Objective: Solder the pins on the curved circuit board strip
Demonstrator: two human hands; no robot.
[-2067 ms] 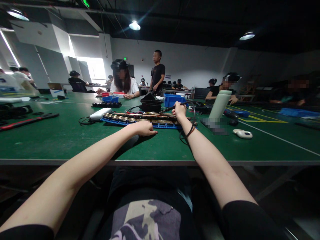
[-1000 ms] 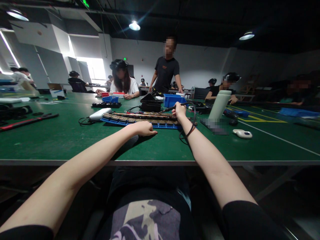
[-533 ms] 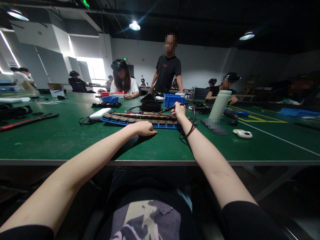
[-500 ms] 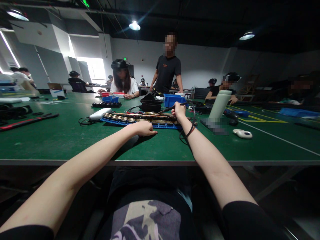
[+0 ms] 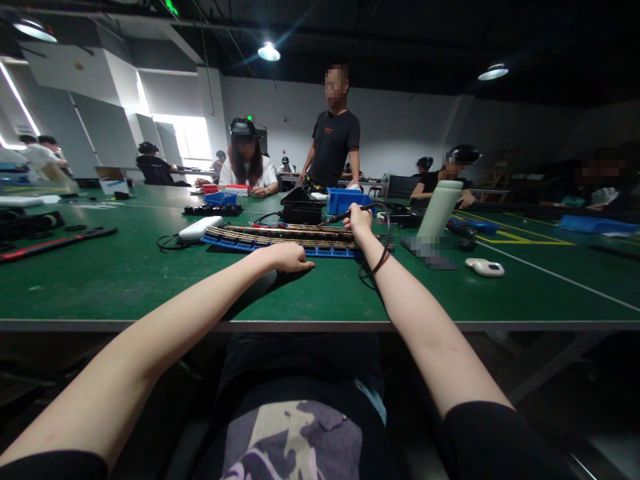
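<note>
A long, slightly curved blue rack (image 5: 230, 246) lies across the green table, bearing rows of dark parts with thin copper-coloured strips. In my right hand (image 5: 359, 220) is a soldering iron (image 5: 340, 218), a black pen-shaped tool gripped like a pencil. Its thin tip slants down to the left over the far side of the rack, and its black cable loops round behind my wrist. My left hand (image 5: 291, 257) rests closed at the rack's front edge, fingers curled under and thumb pointing right. Whatever its fingers hold, if anything, is hidden.
Behind the rack stand a black box-like holder (image 5: 301, 207) and a blue bin (image 5: 349, 199). A white device (image 5: 201, 228) with a cable lies left. To the right are a pale green bottle (image 5: 440, 210) and a small white case (image 5: 485, 267). Several people sit or stand beyond.
Both my hands and the soldering iron stay practically where they were. Across the table, the standing person's head and arm have shifted slightly, and the seated person opposite has moved a little.
</note>
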